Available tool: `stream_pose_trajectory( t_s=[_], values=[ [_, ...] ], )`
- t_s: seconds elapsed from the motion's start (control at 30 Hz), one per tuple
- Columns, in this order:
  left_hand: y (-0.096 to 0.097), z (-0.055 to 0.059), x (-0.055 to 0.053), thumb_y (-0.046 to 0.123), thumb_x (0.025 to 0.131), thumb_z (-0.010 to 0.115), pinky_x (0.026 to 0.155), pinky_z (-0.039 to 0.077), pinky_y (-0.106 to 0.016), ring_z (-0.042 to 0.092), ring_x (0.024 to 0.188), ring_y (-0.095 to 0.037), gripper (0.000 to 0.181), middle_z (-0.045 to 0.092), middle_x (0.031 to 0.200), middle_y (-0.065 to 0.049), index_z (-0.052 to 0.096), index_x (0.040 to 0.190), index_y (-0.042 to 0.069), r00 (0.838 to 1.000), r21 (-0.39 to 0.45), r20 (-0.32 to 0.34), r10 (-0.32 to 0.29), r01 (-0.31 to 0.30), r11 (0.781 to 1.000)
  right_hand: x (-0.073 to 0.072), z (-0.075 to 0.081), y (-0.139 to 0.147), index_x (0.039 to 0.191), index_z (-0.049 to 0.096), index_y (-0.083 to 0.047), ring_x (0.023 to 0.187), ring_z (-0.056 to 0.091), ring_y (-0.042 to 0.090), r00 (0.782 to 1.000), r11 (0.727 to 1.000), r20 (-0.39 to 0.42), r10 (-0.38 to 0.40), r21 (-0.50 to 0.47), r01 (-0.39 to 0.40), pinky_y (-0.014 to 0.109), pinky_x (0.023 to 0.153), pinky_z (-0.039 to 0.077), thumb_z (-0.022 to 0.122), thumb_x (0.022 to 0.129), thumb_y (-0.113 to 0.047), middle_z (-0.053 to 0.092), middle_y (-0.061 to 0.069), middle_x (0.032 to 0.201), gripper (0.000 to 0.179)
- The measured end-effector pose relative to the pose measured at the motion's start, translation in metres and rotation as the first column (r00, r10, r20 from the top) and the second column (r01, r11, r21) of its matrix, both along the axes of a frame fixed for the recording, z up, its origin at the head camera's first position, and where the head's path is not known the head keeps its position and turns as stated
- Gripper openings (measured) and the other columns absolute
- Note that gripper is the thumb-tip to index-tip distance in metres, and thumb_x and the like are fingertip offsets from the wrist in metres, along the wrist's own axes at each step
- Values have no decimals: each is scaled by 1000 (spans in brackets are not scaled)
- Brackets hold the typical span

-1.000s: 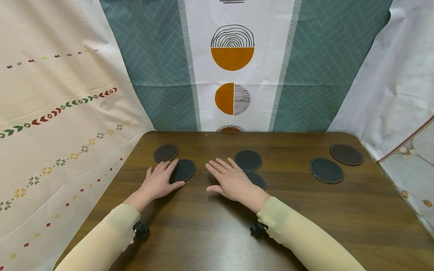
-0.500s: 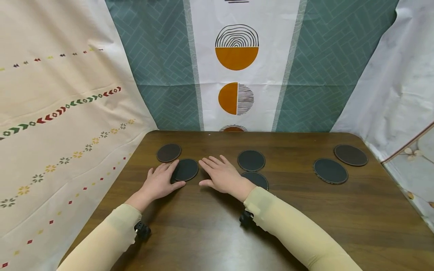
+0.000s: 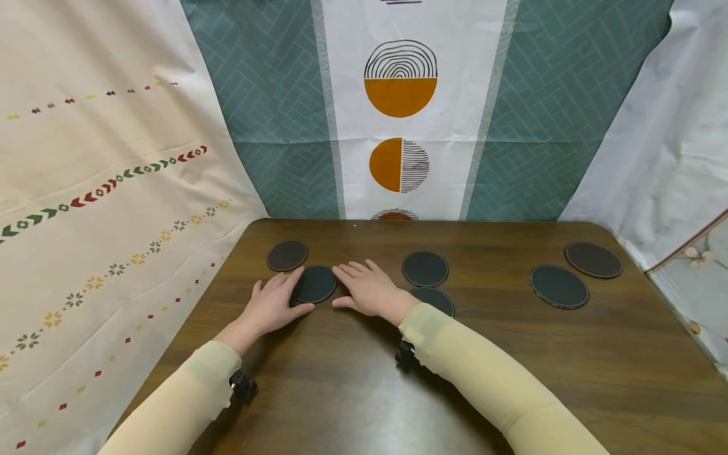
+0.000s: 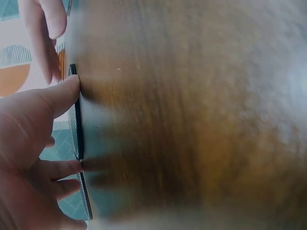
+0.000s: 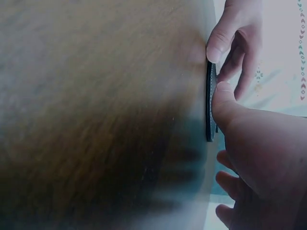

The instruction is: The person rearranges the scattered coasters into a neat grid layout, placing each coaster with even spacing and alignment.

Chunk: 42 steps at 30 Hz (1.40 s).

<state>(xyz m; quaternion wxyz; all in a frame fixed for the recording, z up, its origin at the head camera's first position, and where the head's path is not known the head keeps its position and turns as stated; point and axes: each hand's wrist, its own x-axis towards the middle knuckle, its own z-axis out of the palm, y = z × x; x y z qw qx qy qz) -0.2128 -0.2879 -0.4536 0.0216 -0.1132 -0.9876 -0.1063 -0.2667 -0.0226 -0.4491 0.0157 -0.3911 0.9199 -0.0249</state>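
Note:
In the head view, my left hand [image 3: 272, 305] lies at the left side of a round black coaster [image 3: 316, 284], thumb and index finger spread along its edge. The left wrist view shows that thumb's tip right at the edge of the coaster [image 4: 76, 120], which is thin with pale stitching. A brownish round coaster [image 3: 287, 256] lies just beyond my left fingers. On the black coaster's other side is my right hand [image 3: 370, 292], fingers straight and slightly spread, fingertips close to its right edge. Neither hand's palm side shows in the head view.
Two dark coasters, a farther one [image 3: 425, 268] and a nearer one [image 3: 435, 299] partly behind my right wrist, lie mid-table. A black coaster [image 3: 559, 287] and a brownish one [image 3: 594, 260] lie at the right. Patterned cloths [image 3: 273, 101] hang behind the wooden table [image 3: 335, 392].
My right hand has moved left, from beside the middle coasters to the right edge of the black coaster. My left hand stays beside that coaster. The whole view has shifted slightly.

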Motion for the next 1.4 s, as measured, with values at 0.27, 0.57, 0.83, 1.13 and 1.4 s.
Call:
stream_pose_trajectory(
  t_s=[0.27,0.57,0.83,1.13,1.4],
  values=[
    [1,-3,-1,49,100,82,114,26,-86,48,151,-46,94,54,161,-25,39,171,5,1000,0,1,-16,16,1000,-1,-2,-5,177,30,-17,166,30,25,1000,1000,19,-4,8,3,55,134,19,48,112,-67,37,3,178,84],
    [4,-2,-2,44,100,84,115,25,-86,51,148,-46,93,57,158,-27,38,171,6,1000,5,15,-25,25,1000,-1,-8,-8,176,31,-17,165,32,24,999,1000,37,-8,8,8,54,133,20,51,111,-66,42,3,175,83],
    [6,-2,-4,38,99,86,116,25,-85,55,145,-46,92,59,154,-28,39,171,6,1000,23,9,-29,29,999,-1,-7,-8,176,31,-17,164,33,24,999,999,31,-25,21,25,54,133,21,51,110,-67,43,3,175,85],
    [5,0,-8,39,97,88,116,25,-85,54,146,-46,93,59,156,-27,41,170,7,999,37,11,-43,43,998,-1,-8,-9,176,32,-17,163,35,25,1000,999,3,-25,35,24,51,133,23,53,110,-65,45,5,173,84],
    [5,2,-10,34,95,91,117,27,-83,59,140,-48,92,61,153,-26,43,168,5,996,65,-30,-83,85,994,1,-5,-9,175,33,-13,161,39,26,1000,1000,30,-5,-22,5,49,132,26,58,111,-61,47,10,171,84]
  ],
)
